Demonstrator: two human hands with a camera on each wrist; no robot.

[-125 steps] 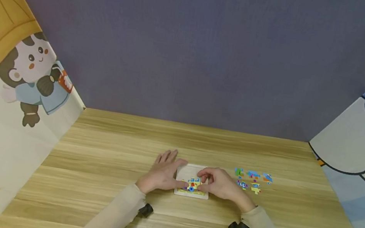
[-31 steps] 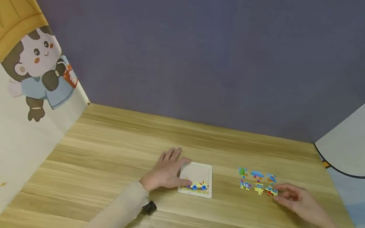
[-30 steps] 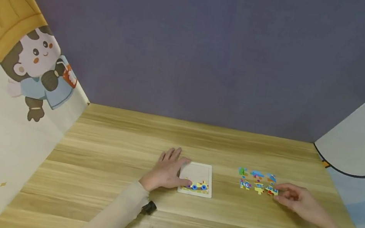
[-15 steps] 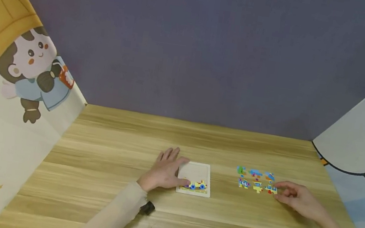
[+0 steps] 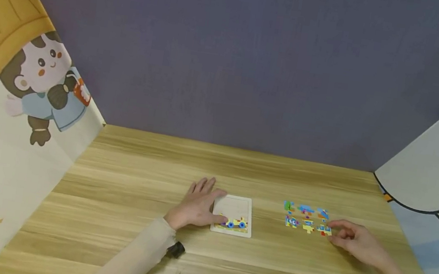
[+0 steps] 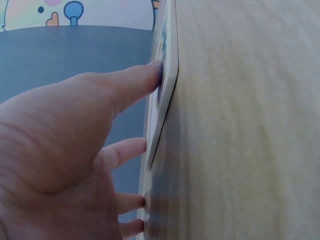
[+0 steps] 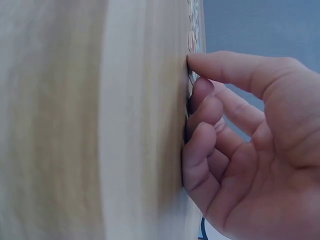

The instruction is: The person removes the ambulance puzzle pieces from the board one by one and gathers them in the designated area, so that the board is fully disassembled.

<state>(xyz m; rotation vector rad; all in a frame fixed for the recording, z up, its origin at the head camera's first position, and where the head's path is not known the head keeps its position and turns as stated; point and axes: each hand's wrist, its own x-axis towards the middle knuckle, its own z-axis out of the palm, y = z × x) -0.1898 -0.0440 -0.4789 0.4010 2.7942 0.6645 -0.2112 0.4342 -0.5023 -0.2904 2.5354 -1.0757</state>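
A small square puzzle board with a pale rim lies on the table, a strip of yellow pieces with blue wheels filling its lower part. My left hand rests at its left side, fingers spread; in the left wrist view the thumb presses on the board's face. Over on the right, my right hand pinches the right edge of a blue, yellow and red puzzle piece between thumb and forefinger, low at the table. The right wrist view shows its other fingers curled against the tabletop.
Several other puzzle pieces lie in two loose rows, among them a green one, a light blue one and a yellow one. A dark wall stands behind the table, with printed panels on both sides.
Since the oldest frame, my right hand has moved from the board to the loose pieces, and the windowed piece now lies among them. My left hand stays on the board. Recently, only slight shifts show.
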